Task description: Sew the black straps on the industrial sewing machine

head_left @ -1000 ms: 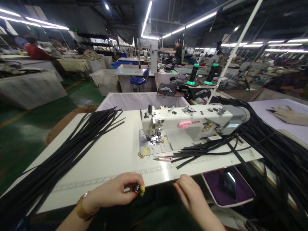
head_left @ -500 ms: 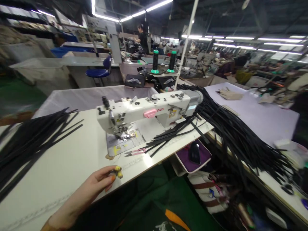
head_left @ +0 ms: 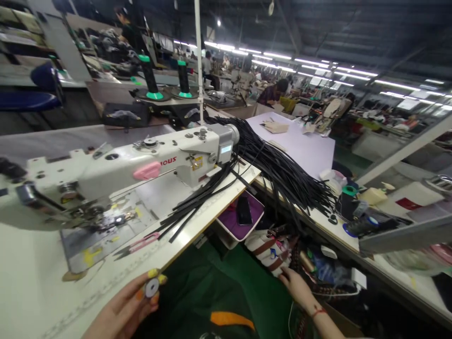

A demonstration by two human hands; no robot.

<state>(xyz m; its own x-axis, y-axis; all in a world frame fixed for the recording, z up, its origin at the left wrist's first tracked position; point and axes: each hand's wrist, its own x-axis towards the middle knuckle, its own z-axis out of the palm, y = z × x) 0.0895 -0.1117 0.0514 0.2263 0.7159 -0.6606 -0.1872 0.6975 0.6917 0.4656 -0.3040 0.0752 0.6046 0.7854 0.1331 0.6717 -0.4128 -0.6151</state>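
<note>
A small round metal bobbin (head_left: 151,287) is pinched in the fingertips of my left hand (head_left: 130,301), in front of the sewing machine (head_left: 116,169). Yellow wrapping covers some of that hand's fingertips. At lower right, my right hand (head_left: 296,286) reaches down to the edge of a white bag with brown stripes (head_left: 270,252). Its fingers look stretched out and loosely apart, with nothing visible in them. Pink-handled thread snips (head_left: 141,245) lie on the white sewing table (head_left: 45,287), near the needle plate, beside several black strips (head_left: 197,197).
A purple-lined drawer (head_left: 259,214) under the tabletop holds a phone (head_left: 243,211). A long bundle of black strips (head_left: 282,169) drapes over the side table at right. Two thread cones (head_left: 150,77) stand behind the machine. A slanting metal bar (head_left: 406,240) crosses the far right.
The view has swung right, so the machine sits further left. My right hand has come into view beside the striped bag. The bobbin in my left hand now shows its flat face.
</note>
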